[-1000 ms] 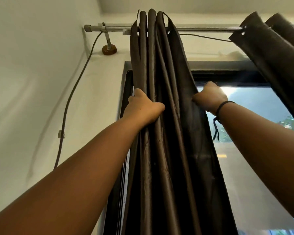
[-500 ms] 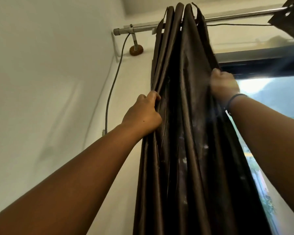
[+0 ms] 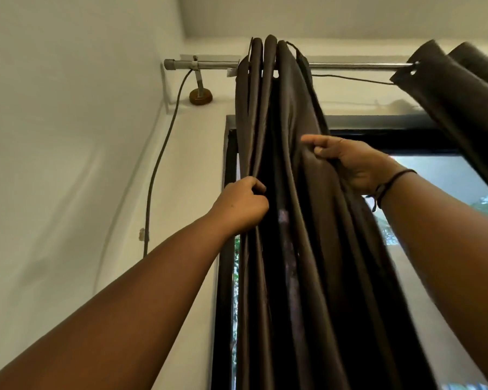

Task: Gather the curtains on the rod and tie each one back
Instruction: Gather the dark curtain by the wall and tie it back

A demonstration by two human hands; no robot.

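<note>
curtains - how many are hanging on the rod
2: the left curtain bunched near the rod's left end, held by both hands; the right curtain at the frame's upper right edge, partly cut off.

Bright daylight comes in through the black-framed glass window [image 3: 434, 175], and the glass there looks washed out and white. The dark brown shiny curtain [image 3: 299, 220] stands against that light, so its deep folds go almost black, with soft shine on the ridges. The pale wall [image 3: 68, 164] is evenly lit with faint grey shadows. The straight metal rod [image 3: 350, 65] bends near the edges. Nothing looks very blurry.
</note>
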